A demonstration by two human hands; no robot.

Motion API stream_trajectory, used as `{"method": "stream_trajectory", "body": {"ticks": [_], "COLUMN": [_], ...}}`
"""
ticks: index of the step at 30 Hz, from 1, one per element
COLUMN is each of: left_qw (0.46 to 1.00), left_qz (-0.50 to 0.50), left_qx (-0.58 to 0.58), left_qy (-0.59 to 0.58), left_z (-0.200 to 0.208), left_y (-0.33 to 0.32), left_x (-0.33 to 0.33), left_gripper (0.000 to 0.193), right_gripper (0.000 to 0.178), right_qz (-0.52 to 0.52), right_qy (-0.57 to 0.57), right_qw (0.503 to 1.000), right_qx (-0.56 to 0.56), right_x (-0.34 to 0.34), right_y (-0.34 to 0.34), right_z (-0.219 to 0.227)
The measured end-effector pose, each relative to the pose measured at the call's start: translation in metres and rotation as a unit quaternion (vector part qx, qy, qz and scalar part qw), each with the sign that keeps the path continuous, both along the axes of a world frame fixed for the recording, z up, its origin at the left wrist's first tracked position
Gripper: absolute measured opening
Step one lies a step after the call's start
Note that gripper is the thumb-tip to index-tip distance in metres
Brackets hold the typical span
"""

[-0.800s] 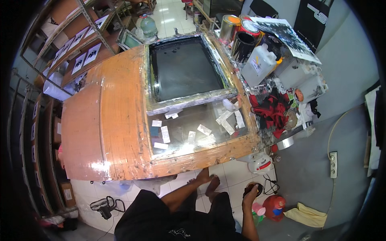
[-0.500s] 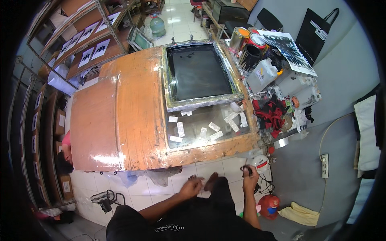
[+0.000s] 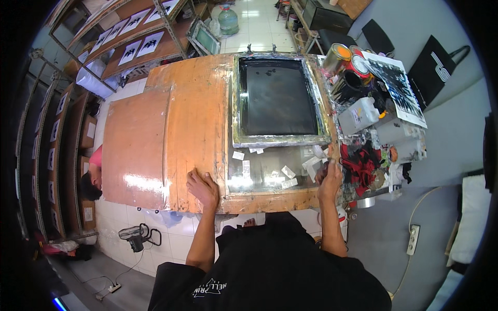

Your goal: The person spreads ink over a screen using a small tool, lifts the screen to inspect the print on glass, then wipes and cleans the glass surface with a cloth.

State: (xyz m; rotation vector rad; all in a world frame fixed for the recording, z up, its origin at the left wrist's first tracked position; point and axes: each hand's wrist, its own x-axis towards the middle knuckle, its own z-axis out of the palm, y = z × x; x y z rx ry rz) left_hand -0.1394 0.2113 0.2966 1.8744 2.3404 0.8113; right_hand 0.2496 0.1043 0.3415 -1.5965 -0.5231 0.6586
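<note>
My left hand (image 3: 203,190) rests on the orange wooden tabletop (image 3: 192,129), its fingers stretched out and holding nothing. At the right end of the glass pane (image 3: 259,173), my right hand (image 3: 330,181) is closed round a small dark object whose kind I cannot make out, as the fingers mostly cover it. Several pale tape pieces (image 3: 289,183) are stuck on the glass, some close to my right hand. Beyond it lies a framed printing screen (image 3: 280,98) with dark mesh and a stained, pale frame, held by clamps (image 3: 274,48) at its far edge.
Paint cans (image 3: 337,57), a white jug (image 3: 359,115) and red-black rags (image 3: 360,166) crowd the right side. Racks with printed sheets (image 3: 150,42) stand on the left, near a person in pink (image 3: 94,173). A small fan (image 3: 136,236) sits on the floor.
Both hands have moved forward from in front of my body to the table. My left hand has come down on the wood, my right over the glass's right end. The view has shifted.
</note>
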Motion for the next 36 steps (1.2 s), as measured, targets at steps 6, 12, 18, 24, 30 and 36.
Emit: {"method": "stream_trajectory", "body": {"ticks": [6, 12, 18, 24, 30, 36], "left_qw": [0.998, 0.998, 0.996, 0.99, 0.989, 0.99], "left_qz": [0.034, 0.035, 0.04, 0.061, 0.05, 0.032], "left_qx": [-0.05, -0.049, -0.072, -0.118, -0.119, -0.106], "left_qy": [0.031, 0.034, 0.045, 0.05, 0.073, 0.091], "left_z": [0.018, 0.014, 0.023, 0.02, 0.01, 0.012], "left_y": [0.005, 0.011, 0.02, 0.021, 0.02, 0.025], "left_x": [0.01, 0.015, 0.026, 0.025, 0.021, 0.02], "left_gripper": [0.046, 0.047, 0.047, 0.049, 0.051, 0.051], "right_gripper": [0.035, 0.037, 0.029, 0.021, 0.015, 0.015], "right_qz": [0.121, 0.211, 0.161, 0.143, 0.156, 0.26], "right_qy": [0.226, 0.087, -0.109, -0.47, -0.497, -0.419], "right_qw": [0.947, 0.974, 0.981, 0.869, 0.848, 0.869], "right_qx": [0.194, 0.01, 0.005, -0.061, -0.096, -0.049], "right_x": [0.007, 0.051, 0.06, 0.067, 0.032, -0.041], "right_y": [0.104, 0.175, 0.283, 0.407, 0.449, 0.474], "right_z": [0.091, 0.076, 0.063, -0.009, -0.053, -0.051]}}
